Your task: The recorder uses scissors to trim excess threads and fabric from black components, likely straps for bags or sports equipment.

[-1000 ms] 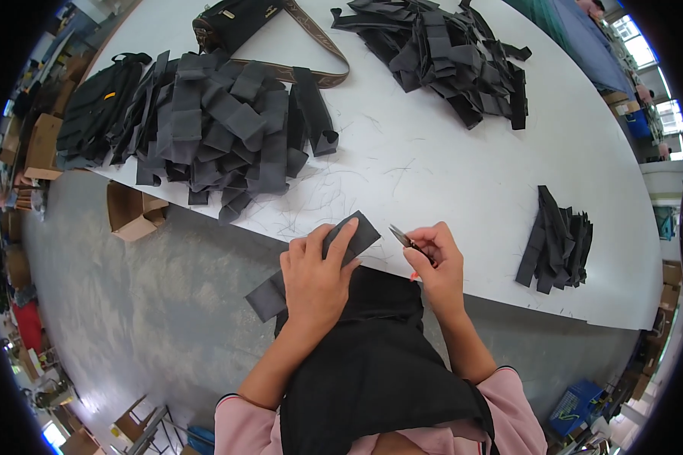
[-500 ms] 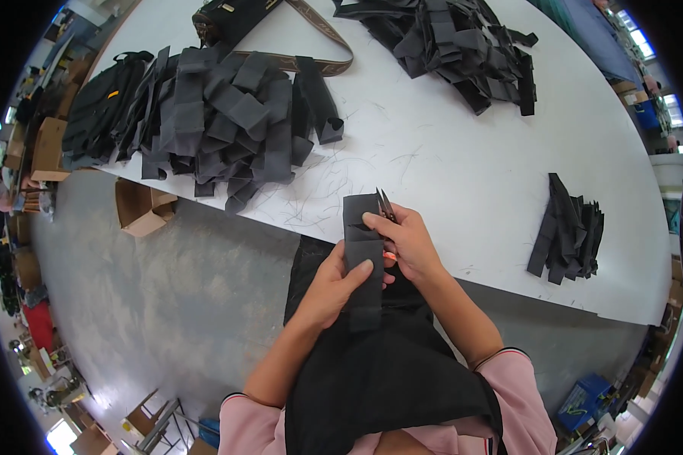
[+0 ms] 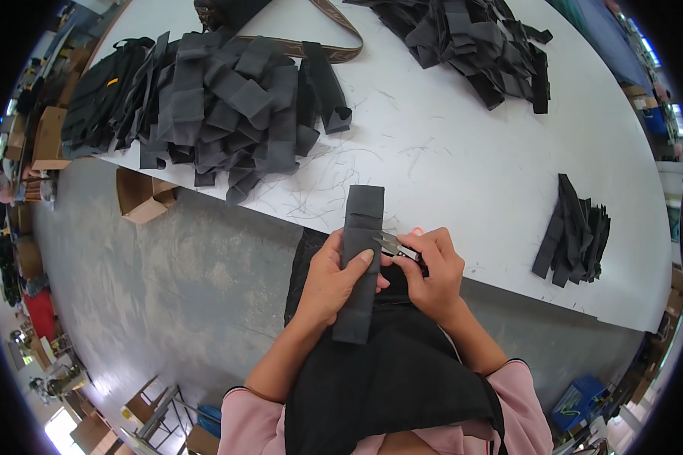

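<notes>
Between the thumb and fingers of my left hand (image 3: 331, 279) is a dark grey fabric strip (image 3: 364, 206), held lengthwise at the table's front edge. My right hand (image 3: 435, 267) is closed around small thread snips (image 3: 399, 249). Their metal blades point left and lie against the strip's right edge, near its middle. A reddish-orange ring shows just above the snips. Some of the left fingers are hidden behind the strip.
The white table (image 3: 432, 174) carries a large heap of grey strips (image 3: 235, 114) at left, another heap (image 3: 470, 45) at the back and a small bundle (image 3: 573, 235) at right. Loose threads litter the top. A black backpack (image 3: 99, 106) lies far left; a cardboard box (image 3: 144, 197) stands below.
The snips have swung from pointing away to pointing left at the strip's edge, gripped by the right fingers. That hand has moved right and nearer; the strip tilts slightly.
</notes>
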Action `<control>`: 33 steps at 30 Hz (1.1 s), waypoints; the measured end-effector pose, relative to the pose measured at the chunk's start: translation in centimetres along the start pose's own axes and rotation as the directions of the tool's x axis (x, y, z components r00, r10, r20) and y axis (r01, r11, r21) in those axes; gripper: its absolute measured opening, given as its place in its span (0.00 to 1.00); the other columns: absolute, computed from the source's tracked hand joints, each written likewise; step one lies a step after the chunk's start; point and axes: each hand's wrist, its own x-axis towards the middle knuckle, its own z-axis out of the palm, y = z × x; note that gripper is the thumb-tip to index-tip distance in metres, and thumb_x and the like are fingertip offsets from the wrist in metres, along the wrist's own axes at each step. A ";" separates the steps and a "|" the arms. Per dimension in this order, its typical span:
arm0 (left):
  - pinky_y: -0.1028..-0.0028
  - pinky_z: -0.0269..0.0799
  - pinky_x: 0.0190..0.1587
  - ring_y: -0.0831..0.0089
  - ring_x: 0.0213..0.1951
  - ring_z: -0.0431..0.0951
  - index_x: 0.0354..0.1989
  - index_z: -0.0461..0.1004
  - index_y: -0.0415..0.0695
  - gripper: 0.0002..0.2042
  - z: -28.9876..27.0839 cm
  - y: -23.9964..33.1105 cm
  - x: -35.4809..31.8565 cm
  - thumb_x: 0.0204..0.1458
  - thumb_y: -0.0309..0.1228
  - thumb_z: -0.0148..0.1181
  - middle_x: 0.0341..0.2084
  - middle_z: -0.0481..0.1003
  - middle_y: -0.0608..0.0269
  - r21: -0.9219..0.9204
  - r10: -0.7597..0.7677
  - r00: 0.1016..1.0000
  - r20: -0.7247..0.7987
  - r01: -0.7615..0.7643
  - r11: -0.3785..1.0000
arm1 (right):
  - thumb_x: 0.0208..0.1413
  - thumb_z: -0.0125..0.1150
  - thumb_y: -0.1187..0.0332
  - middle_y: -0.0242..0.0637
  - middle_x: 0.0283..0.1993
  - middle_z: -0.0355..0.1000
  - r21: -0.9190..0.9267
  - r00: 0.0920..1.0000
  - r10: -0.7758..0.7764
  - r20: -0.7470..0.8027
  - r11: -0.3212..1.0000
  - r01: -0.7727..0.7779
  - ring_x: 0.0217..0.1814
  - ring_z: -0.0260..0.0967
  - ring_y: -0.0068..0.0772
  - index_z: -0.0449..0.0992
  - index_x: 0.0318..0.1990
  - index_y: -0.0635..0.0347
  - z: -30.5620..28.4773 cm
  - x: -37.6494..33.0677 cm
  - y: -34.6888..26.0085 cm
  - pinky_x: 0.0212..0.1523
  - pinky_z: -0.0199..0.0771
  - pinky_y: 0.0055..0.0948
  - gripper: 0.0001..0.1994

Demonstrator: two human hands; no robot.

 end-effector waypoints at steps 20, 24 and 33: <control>0.78 0.74 0.28 0.74 0.27 0.79 0.49 0.63 0.34 0.15 -0.2 -0.6 -0.2 0.53 0.22 0.52 0.32 0.75 0.58 0.136 0.053 0.998 -0.018 -0.050 0.989 | 0.39 0.65 0.76 0.34 0.29 0.67 -0.140 0.986 -0.152 0.062 0.977 0.160 0.24 0.65 0.32 0.75 0.38 0.60 1.1 0.5 -1.1 0.24 0.65 0.28 0.14; 0.78 0.74 0.29 0.74 0.27 0.79 0.50 0.63 0.34 0.16 -0.6 -1.1 -0.1 0.52 0.22 0.53 0.32 0.75 0.58 0.169 0.065 0.998 -0.001 -0.064 0.984 | 0.39 0.65 0.76 0.34 0.29 0.66 -0.057 0.987 -0.146 0.072 0.987 0.150 0.23 0.66 0.31 0.75 0.38 0.60 1.4 0.6 -1.1 0.22 0.65 0.27 0.15; 0.78 0.73 0.29 0.72 0.28 0.81 0.52 0.63 0.35 0.18 -0.8 -1.8 -0.1 0.52 0.24 0.54 0.29 0.77 0.56 0.337 0.161 0.987 0.022 -0.159 0.928 | 0.39 0.64 0.80 0.37 0.26 0.66 -0.101 0.979 -0.189 0.081 0.975 0.196 0.19 0.65 0.29 0.77 0.37 0.62 1.2 0.6 -1.0 0.18 0.65 0.24 0.13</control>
